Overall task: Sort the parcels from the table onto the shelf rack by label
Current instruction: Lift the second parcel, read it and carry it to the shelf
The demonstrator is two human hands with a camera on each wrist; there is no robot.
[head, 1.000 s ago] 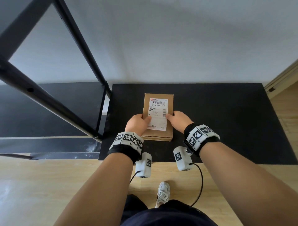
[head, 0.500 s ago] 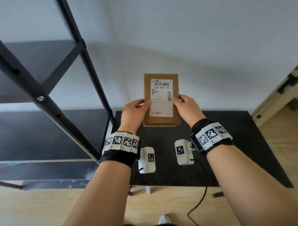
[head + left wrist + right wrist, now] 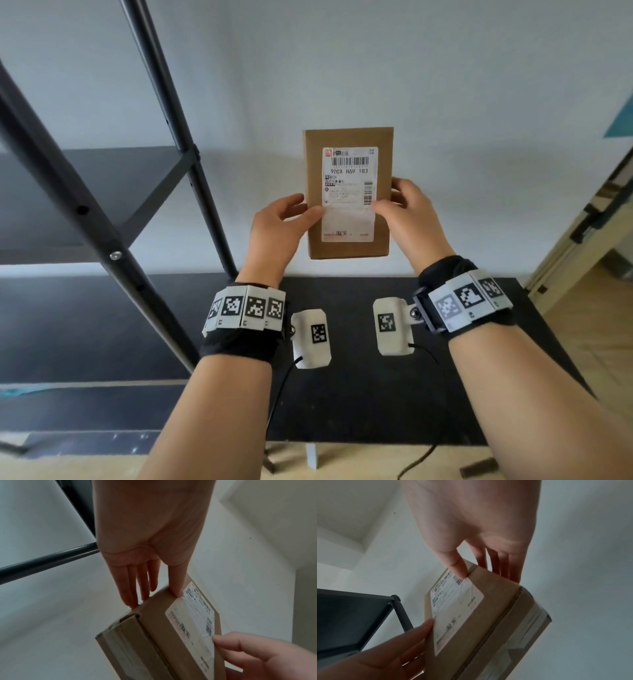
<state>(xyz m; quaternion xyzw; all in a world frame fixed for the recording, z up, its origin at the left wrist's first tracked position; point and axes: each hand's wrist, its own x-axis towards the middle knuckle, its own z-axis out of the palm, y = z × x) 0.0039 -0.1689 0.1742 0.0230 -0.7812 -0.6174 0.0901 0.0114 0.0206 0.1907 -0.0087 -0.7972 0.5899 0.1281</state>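
Observation:
A flat brown cardboard parcel (image 3: 348, 137) is held upright in the air above the black table (image 3: 359, 394), in front of the white wall. Its white label (image 3: 347, 195) faces me and reads 900X H69 183. My left hand (image 3: 298, 210) pinches the parcel's left edge, thumb on the front and fingers behind. My right hand (image 3: 394, 202) pinches the right edge the same way. The left wrist view shows the left hand's fingers (image 3: 144, 585) behind the parcel (image 3: 154, 635). The right wrist view shows the right hand's thumb (image 3: 457, 563) on the parcel's (image 3: 488, 615) label corner.
The black metal shelf rack (image 3: 191, 161) stands at the left, with a dark shelf board (image 3: 102, 192) at about the parcel's height and a lower board (image 3: 85, 325) beside the table. A door frame (image 3: 599, 222) and wooden floor lie at the right.
Both hands lifted the parcel off the table, tipped it upright with the label toward me, and raised it higher in front of the wall.

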